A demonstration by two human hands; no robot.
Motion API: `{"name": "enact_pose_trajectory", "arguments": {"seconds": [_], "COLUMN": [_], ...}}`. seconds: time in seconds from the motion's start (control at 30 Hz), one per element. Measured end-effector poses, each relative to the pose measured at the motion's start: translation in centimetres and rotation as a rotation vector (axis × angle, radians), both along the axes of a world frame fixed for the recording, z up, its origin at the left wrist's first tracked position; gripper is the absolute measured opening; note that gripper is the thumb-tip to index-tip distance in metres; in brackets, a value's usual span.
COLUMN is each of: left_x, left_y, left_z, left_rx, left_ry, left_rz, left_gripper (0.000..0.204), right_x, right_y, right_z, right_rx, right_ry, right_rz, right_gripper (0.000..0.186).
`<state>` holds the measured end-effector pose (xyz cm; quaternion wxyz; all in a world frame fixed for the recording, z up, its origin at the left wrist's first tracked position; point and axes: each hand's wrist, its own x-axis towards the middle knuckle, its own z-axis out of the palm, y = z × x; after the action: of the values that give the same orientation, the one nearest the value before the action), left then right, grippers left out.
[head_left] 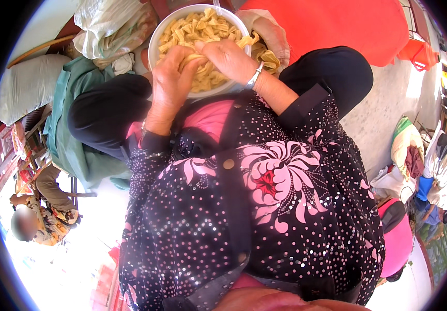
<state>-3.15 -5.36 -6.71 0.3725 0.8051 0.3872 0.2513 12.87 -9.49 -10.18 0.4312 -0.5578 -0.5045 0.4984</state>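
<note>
A round white tub (157,36) at the top centre holds many pale yellow, crinkled dried pieces (187,27), possibly food, between my knees. My left hand (174,78) is over the near left part of the tub, fingers closed on a yellow strip (191,56). My right hand (226,59) meets it from the right, fingers curled together at the same strip, partly hiding it. More yellow pieces (265,56) lie in a pale sack (271,28) just right of the tub.
A red cloth-like surface (332,23) is at top right. Plastic bags (104,26), a grey sack (24,85) and green cloth (63,114) lie left. Another person (52,207) is at lower left. Cloth bundles (410,150) and a pink seat (394,238) stand right.
</note>
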Motion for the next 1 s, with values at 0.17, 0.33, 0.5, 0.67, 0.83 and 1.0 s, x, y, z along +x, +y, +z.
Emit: {"name": "enact_pose_trajectory", "arguments": {"seconds": [0.17,0.33,0.5,0.67,0.83,1.0], "left_x": [-0.4,0.0,0.4,0.6,0.5,0.6], "left_y": [0.9,0.7,0.0,0.1,0.5,0.5], "left_z": [-1.2,-0.5,0.7,1.4,0.5,0.7], "left_rx": [-0.663,-1.034,-1.195,-1.132,-0.525,-0.334], "left_ry": [-0.392,-0.727,-0.913,-0.818,-0.352,-0.199], "left_rz": [0.098,0.101,0.107,-0.077,-0.106,-0.142], "left_gripper": [0.009,0.02,0.036,0.04,0.039,0.045], "right_x": [-0.6,-0.8,-0.2,0.5,0.3,0.4], "right_y": [-0.9,-0.9,-0.9,-1.1,-1.7,-1.6], "right_z": [0.4,0.5,1.6,1.4,1.2,1.0], "right_rx": [0.198,0.261,0.187,0.027,-0.08,-0.089], "right_ry": [0.008,-0.064,0.182,0.365,0.455,0.5], "right_rz": [-0.074,-0.081,-0.061,-0.044,-0.054,-0.038], "right_gripper": [0.041,0.034,0.027,0.033,0.037,0.037]}}
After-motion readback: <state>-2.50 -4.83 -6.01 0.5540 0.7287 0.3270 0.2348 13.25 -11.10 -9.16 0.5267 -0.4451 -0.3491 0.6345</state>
